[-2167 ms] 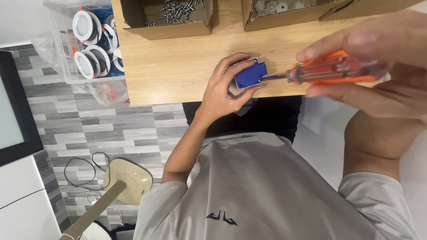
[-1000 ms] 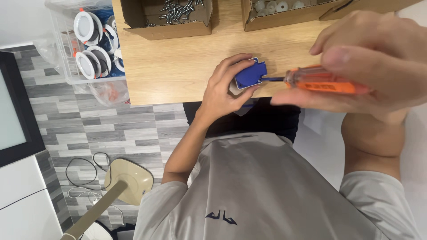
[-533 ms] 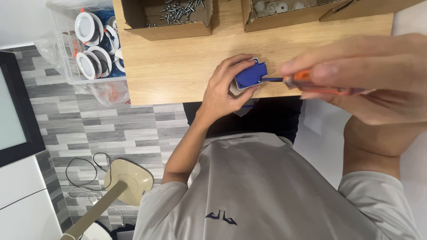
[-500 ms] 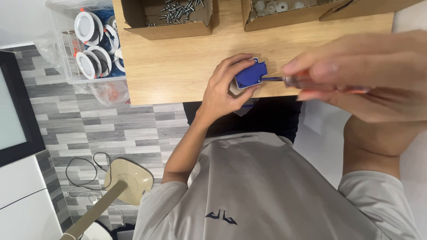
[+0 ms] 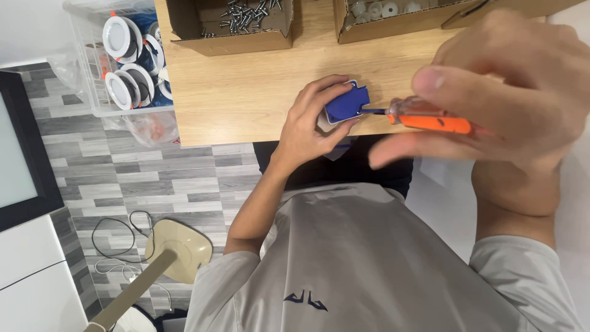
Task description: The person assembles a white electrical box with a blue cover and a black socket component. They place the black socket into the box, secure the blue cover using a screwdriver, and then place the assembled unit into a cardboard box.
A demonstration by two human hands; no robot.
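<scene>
My left hand (image 5: 309, 123) grips a small blue and white plastic part (image 5: 345, 104) at the near edge of the wooden table (image 5: 246, 92). My right hand (image 5: 510, 92) is wrapped around an orange-handled screwdriver (image 5: 430, 120), held level. Its metal tip touches the right side of the blue part. The fingers of my right hand look blurred and hide most of the handle.
At the back of the table stand a cardboard box of screws (image 5: 236, 21) and a cardboard box of white round pieces (image 5: 393, 15). A clear plastic bin of round white lamps (image 5: 126, 61) sits left of the table. A beige stand base (image 5: 178, 246) and cables lie on the grey floor.
My right hand has shifted its fingers around the screwdriver handle, showing more of the orange. The left hand and the blue part have stayed put.
</scene>
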